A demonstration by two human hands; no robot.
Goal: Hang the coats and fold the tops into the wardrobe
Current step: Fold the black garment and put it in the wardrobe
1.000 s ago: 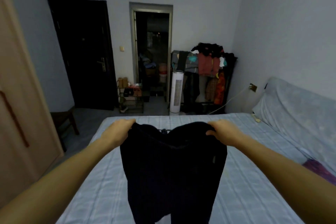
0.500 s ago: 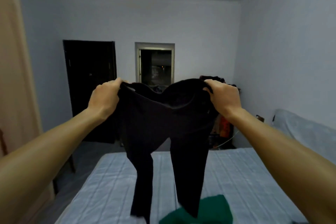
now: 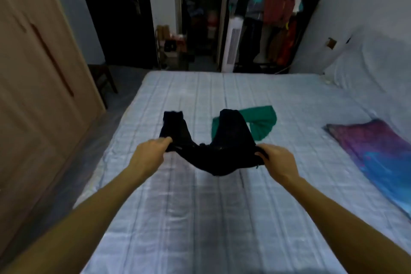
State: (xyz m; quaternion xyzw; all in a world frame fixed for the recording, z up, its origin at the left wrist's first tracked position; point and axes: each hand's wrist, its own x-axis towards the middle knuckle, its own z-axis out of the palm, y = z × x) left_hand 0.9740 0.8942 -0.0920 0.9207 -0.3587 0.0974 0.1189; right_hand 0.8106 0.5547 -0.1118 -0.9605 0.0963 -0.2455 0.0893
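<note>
A black garment with two long legs (image 3: 213, 151) is stretched between my hands low over the bed (image 3: 200, 218). My left hand (image 3: 149, 153) grips its waistband at the left and my right hand (image 3: 275, 160) grips it at the right. Its two legs point away from me and lie on the sheet. A green garment (image 3: 262, 124) lies on the bed just beyond, partly under the right leg. The light wooden wardrobe (image 3: 33, 73) stands at the left with its doors closed.
A purple and blue cloth (image 3: 378, 155) lies on the bed's right side. Behind the bed stand a clothes rack full of garments (image 3: 280, 18), a white tower fan (image 3: 233, 49), a shoe shelf (image 3: 171, 44) and a dark stool (image 3: 102, 78).
My hands swung the black garment up to head height, then down and forward; its legs now lie on the bed. The view has tilted down again.
</note>
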